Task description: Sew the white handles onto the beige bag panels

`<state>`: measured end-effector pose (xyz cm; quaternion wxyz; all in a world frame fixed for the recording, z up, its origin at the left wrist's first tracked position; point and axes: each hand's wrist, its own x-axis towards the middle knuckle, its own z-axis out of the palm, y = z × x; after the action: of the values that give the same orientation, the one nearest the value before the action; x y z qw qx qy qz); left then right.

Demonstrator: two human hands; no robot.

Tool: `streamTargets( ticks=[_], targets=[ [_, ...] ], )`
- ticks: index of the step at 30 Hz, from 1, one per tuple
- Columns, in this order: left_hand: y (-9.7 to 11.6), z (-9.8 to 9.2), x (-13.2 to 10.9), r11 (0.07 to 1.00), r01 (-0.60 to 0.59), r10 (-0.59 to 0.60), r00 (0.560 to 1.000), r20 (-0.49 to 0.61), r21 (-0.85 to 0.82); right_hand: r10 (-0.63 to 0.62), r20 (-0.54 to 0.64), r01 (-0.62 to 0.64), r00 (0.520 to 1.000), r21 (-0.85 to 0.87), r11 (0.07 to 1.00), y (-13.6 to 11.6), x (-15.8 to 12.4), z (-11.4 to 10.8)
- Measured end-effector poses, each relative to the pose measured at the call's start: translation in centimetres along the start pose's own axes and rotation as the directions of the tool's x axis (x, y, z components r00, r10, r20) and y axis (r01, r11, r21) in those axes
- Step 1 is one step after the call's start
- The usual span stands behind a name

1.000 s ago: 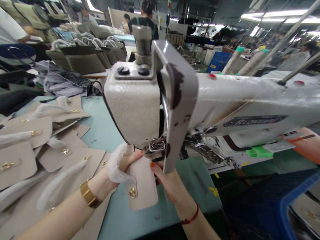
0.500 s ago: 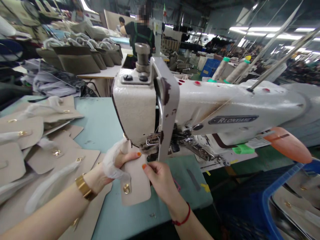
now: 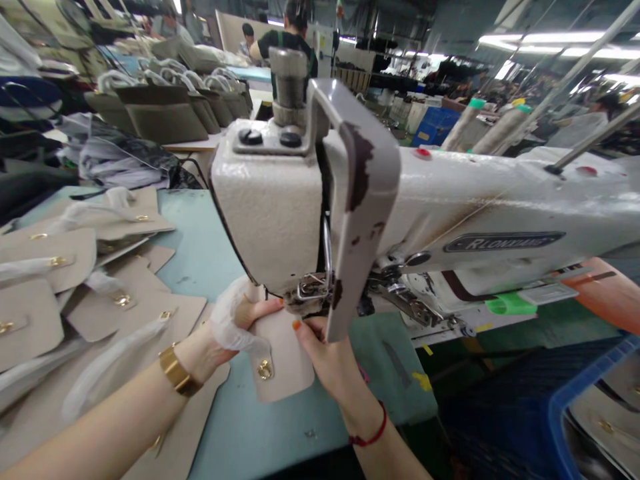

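A beige bag panel (image 3: 287,363) with a gold ring fitting and a handle wrapped in white film (image 3: 225,320) lies under the head of a sewing machine (image 3: 267,213). My left hand (image 3: 245,317) reaches through the loop of the handle, thumb along the panel near the presser area and the other fingers partly hidden. At the panel's right edge, my right hand (image 3: 327,360) grips it between thumb and fingers, with the fingertips partly behind the machine's grey guard bar (image 3: 367,187). The needle cannot be made out.
Several similar beige panels (image 3: 125,327) with wrapped handles are piled at the left on the blue-green table (image 3: 235,427). A blue crate (image 3: 555,413) holding more panels stands at lower right. Brown bags (image 3: 163,113) line a table behind; a person (image 3: 295,40) is beyond.
The view has moved closer to the machine, which looks larger. My right hand sits nearer the guard bar, its fingers more covered. Both hands keep hold of the panel.
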<state>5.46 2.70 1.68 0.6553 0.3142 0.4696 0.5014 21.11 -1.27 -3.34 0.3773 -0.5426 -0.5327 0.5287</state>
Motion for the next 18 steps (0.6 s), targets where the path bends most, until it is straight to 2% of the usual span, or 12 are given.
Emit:
streamTargets(
  ticks=[5, 9, 11, 14, 18],
  targets=[
    [-0.1, 0.0, -0.2, 0.998, 0.036, -0.035, 0.999, 0.018, -0.053, 0.013, -0.002, -0.013, 1.0, 0.001, 1.0, 0.2, 0.1, 0.1],
    [-1.2, -0.9, 0.6, 0.999, 0.002, 0.001, 0.998, 0.07, -0.035, 0.029, -0.002, -0.029, 1.0, -0.014, 0.999, -0.1, 0.1, 0.2],
    [-1.9, -1.3, 1.1, 0.999, 0.029, -0.027, 0.996, 0.086, -0.015, 0.023, -0.004, -0.023, 1.0, -0.049, 0.999, -0.3, -0.1, 0.2],
    [-2.4, -1.5, 1.3, 0.997, 0.06, -0.058, 0.997, 0.047, -0.038, -0.005, 0.012, 0.006, 1.0, -0.096, 0.995, -0.5, -0.5, 0.0],
    [-2.2, -0.5, 0.1, 0.994, 0.0, -0.005, 0.999, -0.047, -0.112, -0.037, 0.072, 0.048, 0.997, -0.163, 0.985, -1.0, -0.7, -1.4]
  ],
)
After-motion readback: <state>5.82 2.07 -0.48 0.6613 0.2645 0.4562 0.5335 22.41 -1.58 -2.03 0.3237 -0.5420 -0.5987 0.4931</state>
